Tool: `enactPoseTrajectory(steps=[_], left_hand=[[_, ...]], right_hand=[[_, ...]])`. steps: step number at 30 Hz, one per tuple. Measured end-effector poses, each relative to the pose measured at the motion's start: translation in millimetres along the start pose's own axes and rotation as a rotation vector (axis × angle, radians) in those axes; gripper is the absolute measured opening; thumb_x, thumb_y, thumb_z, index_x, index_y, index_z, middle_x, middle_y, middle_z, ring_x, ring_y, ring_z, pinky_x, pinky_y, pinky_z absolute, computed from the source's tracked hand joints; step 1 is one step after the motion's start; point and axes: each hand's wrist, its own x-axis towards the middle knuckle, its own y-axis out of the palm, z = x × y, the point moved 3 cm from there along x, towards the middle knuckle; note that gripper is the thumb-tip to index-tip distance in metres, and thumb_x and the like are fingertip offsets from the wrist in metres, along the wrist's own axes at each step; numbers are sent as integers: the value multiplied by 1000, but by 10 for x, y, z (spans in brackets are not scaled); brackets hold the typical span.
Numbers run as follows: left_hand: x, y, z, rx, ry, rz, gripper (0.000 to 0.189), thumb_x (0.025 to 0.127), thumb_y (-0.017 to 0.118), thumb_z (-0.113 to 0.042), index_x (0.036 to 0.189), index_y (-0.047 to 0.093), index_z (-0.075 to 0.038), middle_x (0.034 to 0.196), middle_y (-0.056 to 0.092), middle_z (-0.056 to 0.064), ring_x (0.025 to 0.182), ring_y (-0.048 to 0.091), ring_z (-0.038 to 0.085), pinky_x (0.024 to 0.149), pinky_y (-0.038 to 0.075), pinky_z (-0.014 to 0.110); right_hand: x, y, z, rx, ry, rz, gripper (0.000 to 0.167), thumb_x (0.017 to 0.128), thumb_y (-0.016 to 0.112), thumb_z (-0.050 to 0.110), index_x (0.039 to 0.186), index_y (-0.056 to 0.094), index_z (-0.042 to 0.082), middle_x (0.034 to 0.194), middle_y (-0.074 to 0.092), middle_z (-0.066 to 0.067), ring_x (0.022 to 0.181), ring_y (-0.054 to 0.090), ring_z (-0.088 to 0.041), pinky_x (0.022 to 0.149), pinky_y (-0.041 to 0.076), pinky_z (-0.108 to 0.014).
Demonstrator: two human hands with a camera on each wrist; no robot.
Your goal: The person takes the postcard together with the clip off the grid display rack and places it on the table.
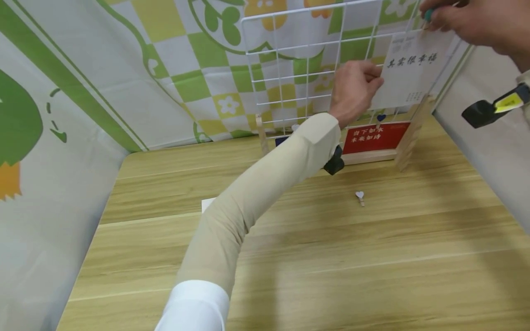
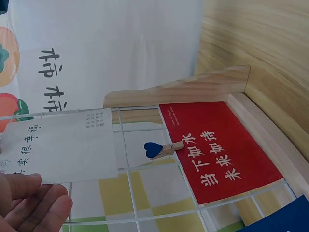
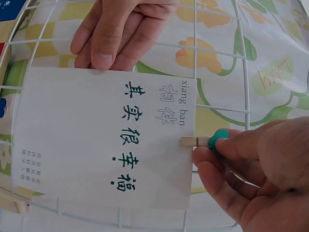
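A white card (image 3: pixel 87 130) with dark green writing lies against the white wire grid (image 1: pixel 308 59), near its upper right corner in the head view. My left hand (image 1: pixel 356 87) pinches the card's left edge between thumb and fingers. At the card's top edge my right hand (image 3: pixel 256 169) pinches a small wooden clothespin (image 3: pixel 195 141) with a green ornament. The clothespin's tip sits over the card's edge. Lower on the grid, a red card (image 2: pixel 217 150) hangs from a clothespin with a blue heart (image 2: pixel 153 149).
A loose clothespin with a white heart (image 1: pixel 360 197) lies on the wooden table (image 1: pixel 331 266). Wooden supports (image 1: pixel 410 133) hold the grid upright. Part of a white item (image 1: pixel 207 203) shows behind the left sleeve. A dark blue card (image 2: pixel 285 220) hangs beside the red one.
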Motion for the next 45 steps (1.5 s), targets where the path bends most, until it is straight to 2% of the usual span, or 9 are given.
enactPoseTrajectory(steps=[2,6,12,16,19,21,28,38,45], left_hand=[[3,0,5,-18,-3,-9,23,95,66,-20,117,71,-18,112,73,-6,93,66,0,71,49,5],[8,4,3,-8,-12,-33,21,94,68,-20,114,72,-19,109,74,-8,89,66,-1,69,49,5],[0,15,-5,9,-6,-51,19,95,66,-20,113,72,-19,107,73,-8,88,65,-1,68,48,5],[-4,14,-8,17,-5,-53,18,95,66,-20,112,73,-19,107,73,-8,88,65,-1,68,48,5],[-1,11,-11,19,-10,-50,18,95,66,-20,112,73,-19,107,73,-8,88,65,-1,68,48,5],[4,7,-12,21,-18,-49,18,96,65,-20,112,73,-19,107,73,-8,88,65,-1,68,49,5],[16,-5,-15,52,-35,-46,18,96,65,-22,112,73,-21,108,73,-9,87,65,-1,68,49,6],[33,-23,4,70,-33,-30,17,95,66,-20,110,74,-21,110,74,-8,90,67,0,70,49,4],[49,-43,19,92,-23,-8,16,94,67,-19,108,74,-20,110,74,-8,92,66,0,72,48,5]], right_hand=[[14,-4,-26,4,-6,19,35,106,37,9,137,47,-1,142,46,-31,76,35,14,95,44,-15],[34,-8,-43,-1,-13,50,35,106,36,9,138,45,-1,141,46,-30,76,37,14,78,40,-8],[30,-3,-54,-18,-14,49,35,107,35,9,139,45,0,143,46,-29,80,35,14,94,43,-17],[15,2,-27,-45,-5,43,36,107,34,9,140,45,-1,145,44,-31,104,56,-18,108,41,-31],[14,3,5,-56,-17,44,37,107,32,9,139,44,-5,143,43,-34,115,48,-50,111,39,-41],[22,0,23,-69,-36,40,36,107,31,8,137,45,-8,141,43,-37,115,48,-54,106,38,-43],[40,-9,56,-119,-66,14,35,107,33,7,132,48,-12,137,45,-38,112,48,-53,92,33,-37],[-19,-16,113,-126,-2,-18,35,107,31,7,133,47,-10,138,46,-37,115,47,-53,103,38,-59],[7,-69,152,-152,-109,-123,37,107,32,9,138,49,-1,139,50,-31,110,50,-47,102,39,-29]])
